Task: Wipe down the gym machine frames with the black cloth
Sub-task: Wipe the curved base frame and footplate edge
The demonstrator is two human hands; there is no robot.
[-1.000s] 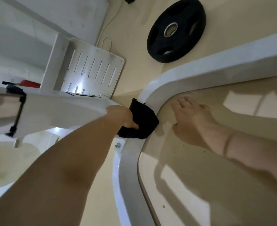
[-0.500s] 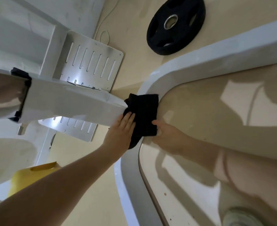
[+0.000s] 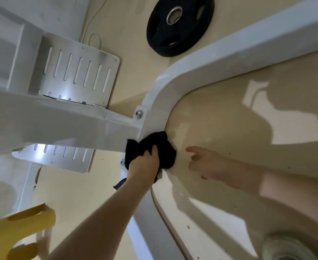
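The black cloth (image 3: 163, 147) is bunched against the white curved frame tube (image 3: 173, 81), just below where the white cross beam (image 3: 60, 124) bolts onto it. My left hand (image 3: 145, 166) reaches in from the lower left and grips the cloth, fingers curled into its folds. My right hand (image 3: 201, 162) is to the right of the cloth and apart from it. It shows dimly through the tinted beige panel (image 3: 248, 128), fingers loose, index finger pointing left, holding nothing.
A black weight plate (image 3: 178, 25) lies on the floor at the top. A slotted metal plate (image 3: 79, 72) sits behind the cross beam, with a thin cable (image 3: 94, 38) beyond it. A bolt (image 3: 139, 114) marks the joint. A yellow part (image 3: 13, 231) is at the lower left.
The cloth has slid down the curved tube past the joint. My right hand let go of it and moved off to the right. My left hand went from pressing flat to gripping it.
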